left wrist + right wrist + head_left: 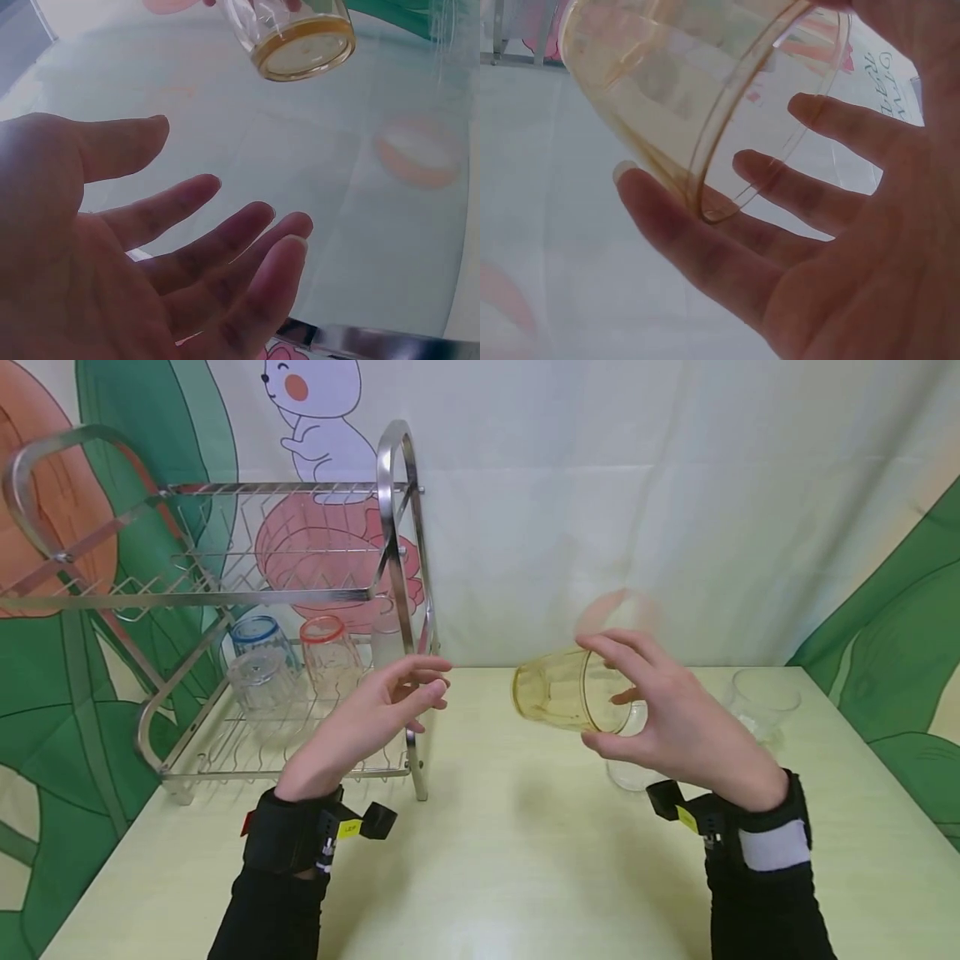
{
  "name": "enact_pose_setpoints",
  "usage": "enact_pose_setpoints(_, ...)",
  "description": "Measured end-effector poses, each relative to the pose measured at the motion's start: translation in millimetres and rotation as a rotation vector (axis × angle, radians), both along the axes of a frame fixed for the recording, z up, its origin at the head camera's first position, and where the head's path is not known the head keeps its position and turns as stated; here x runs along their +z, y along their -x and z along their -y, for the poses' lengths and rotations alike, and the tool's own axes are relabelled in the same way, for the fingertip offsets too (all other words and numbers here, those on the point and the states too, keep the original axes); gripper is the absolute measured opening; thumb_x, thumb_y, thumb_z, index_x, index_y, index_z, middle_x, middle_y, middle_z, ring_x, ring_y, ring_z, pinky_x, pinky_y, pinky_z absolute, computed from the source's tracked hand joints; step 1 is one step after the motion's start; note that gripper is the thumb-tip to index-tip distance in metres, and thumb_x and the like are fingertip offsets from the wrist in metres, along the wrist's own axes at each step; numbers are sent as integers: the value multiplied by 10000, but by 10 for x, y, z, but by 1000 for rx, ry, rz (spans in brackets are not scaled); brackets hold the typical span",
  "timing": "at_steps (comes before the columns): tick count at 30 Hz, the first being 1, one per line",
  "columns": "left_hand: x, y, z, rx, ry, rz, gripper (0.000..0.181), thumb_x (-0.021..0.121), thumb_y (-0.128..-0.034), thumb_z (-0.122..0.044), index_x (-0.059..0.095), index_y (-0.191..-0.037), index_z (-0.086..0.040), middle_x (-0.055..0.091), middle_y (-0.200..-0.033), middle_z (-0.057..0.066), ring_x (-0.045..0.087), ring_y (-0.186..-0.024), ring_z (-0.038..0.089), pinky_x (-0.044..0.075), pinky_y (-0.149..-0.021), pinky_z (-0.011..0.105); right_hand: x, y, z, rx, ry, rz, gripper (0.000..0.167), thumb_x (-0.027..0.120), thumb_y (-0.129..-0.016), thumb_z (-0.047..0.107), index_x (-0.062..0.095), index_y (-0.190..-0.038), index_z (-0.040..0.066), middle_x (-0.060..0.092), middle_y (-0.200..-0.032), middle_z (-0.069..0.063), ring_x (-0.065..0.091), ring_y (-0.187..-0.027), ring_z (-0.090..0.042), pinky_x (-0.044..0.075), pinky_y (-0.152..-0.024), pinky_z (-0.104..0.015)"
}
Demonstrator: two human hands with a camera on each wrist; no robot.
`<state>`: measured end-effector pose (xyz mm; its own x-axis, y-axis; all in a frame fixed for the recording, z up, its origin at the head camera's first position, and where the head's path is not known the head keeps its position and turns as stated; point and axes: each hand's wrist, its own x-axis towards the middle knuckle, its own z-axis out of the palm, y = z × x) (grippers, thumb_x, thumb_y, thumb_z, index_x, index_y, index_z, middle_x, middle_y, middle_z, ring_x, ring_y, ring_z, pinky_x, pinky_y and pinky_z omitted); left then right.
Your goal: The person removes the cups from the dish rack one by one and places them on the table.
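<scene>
Two bare hands show in my head view, both over the pale table [525,885]. From my remote seat I see the right hand [690,727] grasping a yellow glass [551,691] near its rim, the thumb below and other fingers above. That glass is held in the air, tipped on its side, its base pointing left and its mouth facing the palm. My right wrist feed shows fingertips around the rim as well.

The left hand [371,718] holds nothing; its fingers are loosely bent and spread a little, just in front of the right end of a metal rack [187,601]. On my left wrist feed the base of the yellow glass is beyond those fingertips, well apart from them.

I count four glasses on the rack's lower tier: a blue-ringed glass [258,635], a red-ringed glass [328,656], a colourless one in front of the blue, and another partly behind the right-hand post. One more colourless glass [630,777] stands on the table, partly hidden by the right hand, and a wider glass [763,702] stands farther right.
</scene>
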<state>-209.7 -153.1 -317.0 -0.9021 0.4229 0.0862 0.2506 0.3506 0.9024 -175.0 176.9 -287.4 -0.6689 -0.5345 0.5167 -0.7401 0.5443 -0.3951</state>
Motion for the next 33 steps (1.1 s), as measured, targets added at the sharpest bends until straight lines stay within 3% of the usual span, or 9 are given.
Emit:
enact_pose_setpoints(3,3,-8,71,29,17,-10,434,562,-1002,-370,499,-1387,-181,598,-1234,67,602,-1054,220,526,-846,444,18,-8,-50,-12,3,13,866,836,-742,91,399,-1484,189,421,-1387,0,522,-1119,-203,556,-788,-277)
enact_pose_setpoints(10,23,-32,227,94,51,-26,492,548,-996,-422,475,-1416,-176,539,-1325,87,563,-1131,276,518,-866,436,73,-40,-195,-112,-1,25,877,847,-757,127,379,-1497,183,419,-1387,-48,647,-956,-232,578,-726,-319)
enact_pose_setpoints(15,22,-24,334,131,63,0,548,538,-983,-483,448,-1443,-200,503,-1368,68,533,-1150,264,483,-914,438,90,-37,-320,-186,22,46,882,852,-760,153,376,-1501,217,396,-1418,-33,579,-1090,-232,571,-766,-330)
enact_pose_setpoints(18,16,-10,413,167,66,0,568,541,-978,-492,433,-1458,-206,493,-1373,47,519,-1165,248,470,-936,446,101,-48,-431,-229,27,48,881,855,-762,166,378,-1500,235,407,-1408,-32,543,-1146,-240,562,-774,-300)
enact_pose_setpoints(24,43,-1,611,248,57,-39,566,527,-993,-457,421,-1471,-173,465,-1407,64,481,-1219,252,489,-919,436,116,-80,-680,-323,19,84,893,857,-766,194,363,-1508,235,417,-1406,-81,532,-1152,-294,467,-751,-80)
enact_pose_setpoints(25,51,-3,650,265,60,-38,569,522,-992,-465,420,-1472,-177,460,-1414,69,478,-1227,253,491,-917,432,114,-83,-714,-335,14,93,897,855,-769,191,355,-1512,224,407,-1415,-94,524,-1155,-306,480,-757,-97)
enact_pose_setpoints(28,66,-10,768,316,73,-44,598,505,-995,-471,391,-1491,-159,437,-1434,93,453,-1252,267,493,-919,424,105,-93,-798,-374,-8,125,893,842,-787,218,334,-1522,205,377,-1435,-115,527,-1144,-360,554,-802,-317)
enact_pose_setpoints(31,66,-9,875,370,86,-53,621,487,-1000,-474,356,-1509,-145,429,-1433,120,448,-1251,293,495,-909,409,97,-101,-866,-410,-35,149,884,824,-807,269,319,-1528,184,375,-1422,-140,530,-1126,-400,512,-806,-571)
enact_pose_setpoints(33,62,2,934,401,94,-64,637,479,-999,-482,340,-1517,-138,425,-1426,137,443,-1246,309,499,-904,406,89,-104,-905,-442,-50,168,880,812,-817,309,312,-1531,184,369,-1426,-153,522,-1134,-410,499,-806,-595)
